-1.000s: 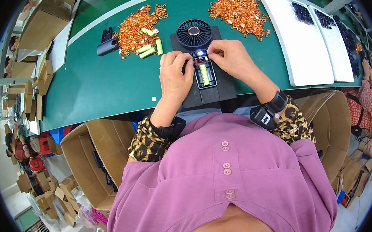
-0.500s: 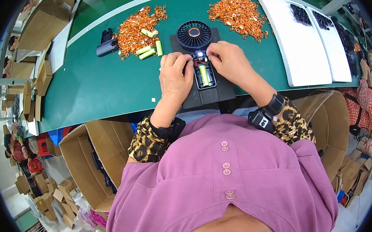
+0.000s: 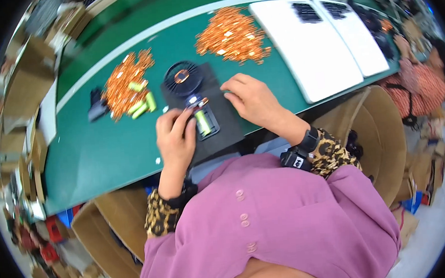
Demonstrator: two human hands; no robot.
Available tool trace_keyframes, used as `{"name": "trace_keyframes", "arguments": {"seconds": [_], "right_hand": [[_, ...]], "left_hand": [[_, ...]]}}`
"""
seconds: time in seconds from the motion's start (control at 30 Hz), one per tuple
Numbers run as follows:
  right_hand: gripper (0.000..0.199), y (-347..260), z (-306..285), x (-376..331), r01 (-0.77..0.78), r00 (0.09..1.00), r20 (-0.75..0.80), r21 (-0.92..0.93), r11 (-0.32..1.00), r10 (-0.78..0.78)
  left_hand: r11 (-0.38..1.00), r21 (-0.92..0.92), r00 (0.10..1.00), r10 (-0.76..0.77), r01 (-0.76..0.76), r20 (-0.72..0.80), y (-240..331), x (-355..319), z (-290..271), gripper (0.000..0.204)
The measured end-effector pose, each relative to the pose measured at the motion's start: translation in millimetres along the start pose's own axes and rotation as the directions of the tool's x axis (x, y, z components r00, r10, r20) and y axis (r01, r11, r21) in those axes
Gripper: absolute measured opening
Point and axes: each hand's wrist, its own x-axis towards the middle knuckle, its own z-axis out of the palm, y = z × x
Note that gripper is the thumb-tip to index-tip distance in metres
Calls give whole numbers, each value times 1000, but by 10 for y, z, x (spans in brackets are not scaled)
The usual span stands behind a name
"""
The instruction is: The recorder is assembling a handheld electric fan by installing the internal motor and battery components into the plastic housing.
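Observation:
A black handheld fan (image 3: 183,78) with an orange-ringed centre lies on a dark mat (image 3: 222,123). Its handle housing (image 3: 214,128) is uncovered, and a yellow-green battery cell (image 3: 203,122) sits inside. My left hand (image 3: 175,141) has its fingertips closed at the housing's left edge, close below the round fan head. Clear of the fan, my right hand (image 3: 255,101) hovers at the mat's right side, thumb and index finger apart; nothing shows between them. Several loose yellow-green cells (image 3: 139,110) rest left of the fan, beside orange parts.
Two heaps of small orange parts, a left one (image 3: 125,81) and a right one (image 3: 233,37), lie on the green table (image 3: 100,158). A black part (image 3: 96,105) is at far left. White foam boards (image 3: 309,55) hold black pieces. Cardboard boxes (image 3: 377,133) flank me; another person (image 3: 420,91) sits at right.
My right hand has come off the fan and moved away to the right. My left hand stays at the housing. The whole view has tilted and shifted, with some blur.

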Motion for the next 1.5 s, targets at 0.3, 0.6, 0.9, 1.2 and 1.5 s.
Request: {"name": "trace_keyframes", "arguments": {"seconds": [0.3, 0.6, 0.9, 1.2, 1.5], "right_hand": [[15, 1646, -1407, 200, -336, 928, -321, -505, 795, 189], [20, 2503, -1386, 432, -377, 926, -297, -724, 578, 233], [18, 1816, -1322, 302, -150, 965, -259, -686, 712, -47], [22, -160, -828, 40, 435, 871, 5, -473, 766, -491], [45, -267, -294, -72, 379, 917, -90, -105, 919, -388]], "left_hand": [[997, 74, 988, -2, -9, 152, 120, 15, -87, 34], [998, 51, 993, -40, 34, 112, 64, -38, -44, 35], [999, -18, 999, 49, -49, -15, 105, 9, -60, 23], [944, -162, 956, 272, -287, -107, 609, 484, -93, 42], [909, -416, 999, 10, 9, 44, 465, 215, -254, 21]]}}
